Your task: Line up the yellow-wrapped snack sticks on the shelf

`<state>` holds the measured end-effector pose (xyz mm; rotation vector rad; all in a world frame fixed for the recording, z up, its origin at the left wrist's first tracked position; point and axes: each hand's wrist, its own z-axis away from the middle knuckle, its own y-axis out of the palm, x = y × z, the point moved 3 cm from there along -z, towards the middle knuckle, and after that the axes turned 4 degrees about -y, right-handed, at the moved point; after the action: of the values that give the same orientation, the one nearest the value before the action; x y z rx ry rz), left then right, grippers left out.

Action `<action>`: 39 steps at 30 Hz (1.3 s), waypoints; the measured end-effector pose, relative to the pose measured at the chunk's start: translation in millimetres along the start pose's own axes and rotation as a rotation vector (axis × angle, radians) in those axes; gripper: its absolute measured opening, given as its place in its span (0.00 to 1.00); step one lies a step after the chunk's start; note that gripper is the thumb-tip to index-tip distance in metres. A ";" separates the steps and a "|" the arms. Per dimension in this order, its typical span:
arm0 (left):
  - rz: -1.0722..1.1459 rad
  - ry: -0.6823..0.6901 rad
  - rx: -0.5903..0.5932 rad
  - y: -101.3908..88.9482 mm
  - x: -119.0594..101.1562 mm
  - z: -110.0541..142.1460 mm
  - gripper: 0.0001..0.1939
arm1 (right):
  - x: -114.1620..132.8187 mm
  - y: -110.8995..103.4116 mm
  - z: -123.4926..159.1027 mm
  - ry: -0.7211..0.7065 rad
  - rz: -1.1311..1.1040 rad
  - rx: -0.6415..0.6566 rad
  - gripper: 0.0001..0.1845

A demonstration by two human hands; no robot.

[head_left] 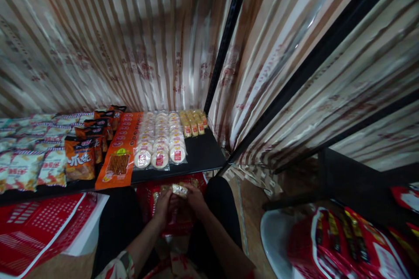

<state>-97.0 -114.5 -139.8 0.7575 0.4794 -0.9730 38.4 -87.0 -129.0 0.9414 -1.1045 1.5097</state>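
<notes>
Item, we enter first our two bare hands, brought together low over a red basket (pixel 179 229) between our dark-clothed knees (pixel 225 200). Left hand (pixel 162 205): forearm running from the near edge away and to the right, patterned sleeve (pixel 119 267) near the elbow, fingers bent inward and grasping the left end of a small wrapped piece (pixel 180 190). Right hand (pixel 196 200): forearm slanting away and to the left, fingers curled over the right end of the same piece, grasping it. The piece lies crosswise between our fingertips, above the far part of the basket, just nearer to us than the front edge of a black shelf (pixel 204 152); its label is too blurred to read. Stock upon the shelf, right to left: small yellow packs (pixel 194 125) in short rows at the far right; round white packs (pixel 159 157) in three overlapping columns; one long orange packet (pixel 119 157) lying flat; orange-and-black bags (pixel 79 159) in a row; pale bags (pixel 24 170) in several rows. Below the shelf at left, a second red basket (pixel 49 222); at near right, a third basket (pixel 303 244) holding red packages (pixel 369 239). Beyond the shelf, striped curtain (pixel 140 43).
</notes>
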 end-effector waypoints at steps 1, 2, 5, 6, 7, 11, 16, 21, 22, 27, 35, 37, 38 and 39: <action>0.001 0.012 -0.001 0.3 -2.3 1.0 0.19 | 1.7 -1.3 0.6 0.011 -0.035 0.016 0.22; 0.006 0.025 -0.001 1.0 -4.4 2.0 0.18 | 3.2 -2.6 1.3 0.028 -0.072 0.031 0.22; 0.036 0.068 -0.009 4.4 -9.6 5.5 0.17 | 7.2 -6.4 3.9 0.097 -0.148 0.079 0.22; 0.045 0.084 -0.008 6.0 -11.0 7.2 0.16 | 9.2 -7.9 4.6 0.108 -0.161 0.092 0.22; 0.047 0.096 -0.007 7.7 -12.3 9.1 0.17 | 11.6 -9.6 5.3 0.111 -0.175 0.102 0.21; 0.015 0.133 -0.003 14.2 -17.2 17.4 0.24 | 24.8 -16.0 7.8 0.099 -0.270 0.144 0.22; -0.028 0.134 -0.001 17.8 -18.5 19.7 0.27 | 38.8 -24.8 9.9 0.130 -0.357 0.106 0.22; -0.053 0.173 0.028 21.7 -20.1 20.8 0.30 | 46.0 -33.5 10.4 0.153 -0.378 0.084 0.22; -0.067 0.189 0.034 23.0 -21.3 22.1 0.29 | 47.3 -35.0 10.5 0.152 -0.378 0.093 0.22; -0.165 0.255 0.062 32.7 -27.7 31.0 0.20 | 50.9 -44.5 10.3 0.133 -0.383 0.093 0.20; -0.190 0.197 0.077 44.5 -21.8 35.4 0.30 | 51.7 -60.3 8.6 0.138 -0.383 0.033 0.14; -0.191 0.179 0.096 47.9 -19.6 36.2 0.32 | 53.7 -63.8 8.8 0.156 -0.368 0.016 0.10; -0.183 0.179 0.108 49.9 -18.8 36.7 0.33 | 54.6 -65.3 8.9 0.168 -0.361 0.009 0.08; -0.169 0.182 0.120 51.9 -18.2 37.1 0.33 | 55.4 -66.6 8.8 0.179 -0.357 0.003 0.07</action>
<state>-59.6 -114.5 -85.0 0.9298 0.6555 -1.1024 93.0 -75.1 -62.3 0.9295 -0.7597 1.2740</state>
